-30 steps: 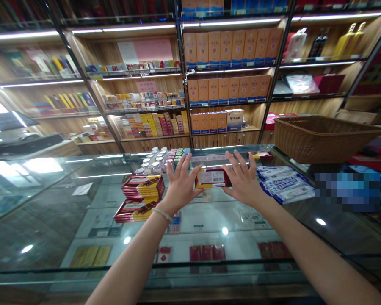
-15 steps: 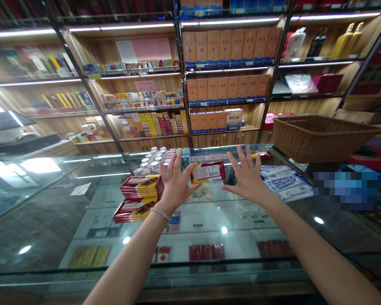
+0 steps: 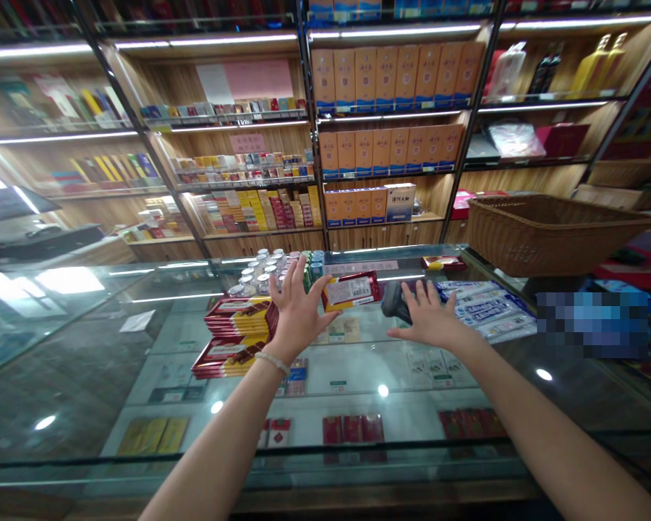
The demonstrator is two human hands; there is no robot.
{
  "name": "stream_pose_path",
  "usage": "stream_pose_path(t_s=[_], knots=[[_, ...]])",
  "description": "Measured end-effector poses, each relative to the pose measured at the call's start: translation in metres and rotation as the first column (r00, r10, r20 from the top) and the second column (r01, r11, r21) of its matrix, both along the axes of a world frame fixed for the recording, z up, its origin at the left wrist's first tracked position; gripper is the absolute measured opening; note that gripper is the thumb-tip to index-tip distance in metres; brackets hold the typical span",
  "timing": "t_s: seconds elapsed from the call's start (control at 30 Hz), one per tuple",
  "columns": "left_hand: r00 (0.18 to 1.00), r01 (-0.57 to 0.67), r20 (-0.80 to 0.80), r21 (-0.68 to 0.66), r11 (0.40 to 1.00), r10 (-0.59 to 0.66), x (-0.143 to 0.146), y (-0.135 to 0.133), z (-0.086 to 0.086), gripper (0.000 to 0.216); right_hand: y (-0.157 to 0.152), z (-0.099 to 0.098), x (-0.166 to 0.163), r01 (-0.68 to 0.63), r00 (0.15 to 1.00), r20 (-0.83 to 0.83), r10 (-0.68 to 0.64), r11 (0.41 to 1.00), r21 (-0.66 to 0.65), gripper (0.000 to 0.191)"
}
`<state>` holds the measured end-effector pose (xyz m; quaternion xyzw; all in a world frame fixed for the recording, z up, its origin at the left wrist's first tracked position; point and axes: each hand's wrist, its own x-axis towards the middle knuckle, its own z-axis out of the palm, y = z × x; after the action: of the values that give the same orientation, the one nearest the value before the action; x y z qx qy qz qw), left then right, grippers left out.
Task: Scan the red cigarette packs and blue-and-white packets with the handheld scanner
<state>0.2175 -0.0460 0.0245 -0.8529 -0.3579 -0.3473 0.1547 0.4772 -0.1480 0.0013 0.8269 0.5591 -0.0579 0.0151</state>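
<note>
My left hand (image 3: pixel 296 315) holds one end of a red carton (image 3: pixel 351 290) with a white label, lifted above the glass counter (image 3: pixel 87 347). My right hand (image 3: pixel 428 318) has its fingers spread and reaches over a dark grey handheld device (image 3: pixel 395 300) lying on the counter; the fingers touch or hover just above it. Two stacks of red and yellow cartons (image 3: pixel 239 333) lie to the left of my left hand.
Several blue and white packets (image 3: pixel 482 307) lie right of my right hand. A wicker basket (image 3: pixel 547 231) stands at the right. Small bottles (image 3: pixel 274 268) cluster at the counter's far edge. Shelves of boxed goods (image 3: pixel 390 108) fill the back wall. More packs (image 3: pixel 352 430) lie inside the case.
My right hand let go of the red carton and dropped right onto the dark device. My left hand alone now keeps the carton, raised slightly higher.
</note>
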Motion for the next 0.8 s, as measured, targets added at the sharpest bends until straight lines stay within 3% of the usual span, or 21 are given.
stream_pose_path(t_s=[0.13, 0.33, 0.43, 0.8], knots=[[1.0, -0.002, 0.0, -0.001, 1.0, 0.002, 0.0, 0.0, 0.0, 0.065, 0.0, -0.002, -0.003, -0.016, 1.0, 0.011, 0.016, 0.997, 0.074, 0.116], [1.0, -0.01, 0.007, 0.005, 1.0, 0.01, 0.0, 0.003, -0.002, 0.066, -0.003, -0.001, -0.006, -0.05, 0.992, 0.122, 0.029, 0.983, 0.178, 0.065], [1.0, -0.013, 0.009, 0.006, 1.0, 0.013, -0.001, 0.004, -0.003, 0.067, -0.004, 0.0, -0.007, -0.092, 0.987, 0.153, 0.059, 0.971, 0.222, 0.048], [1.0, 0.0, 0.006, 0.002, 1.0, 0.0, -0.001, 0.003, -0.001, 0.065, 0.002, 0.001, -0.01, -0.041, 0.998, 0.056, 0.03, 0.973, 0.228, 0.039]])
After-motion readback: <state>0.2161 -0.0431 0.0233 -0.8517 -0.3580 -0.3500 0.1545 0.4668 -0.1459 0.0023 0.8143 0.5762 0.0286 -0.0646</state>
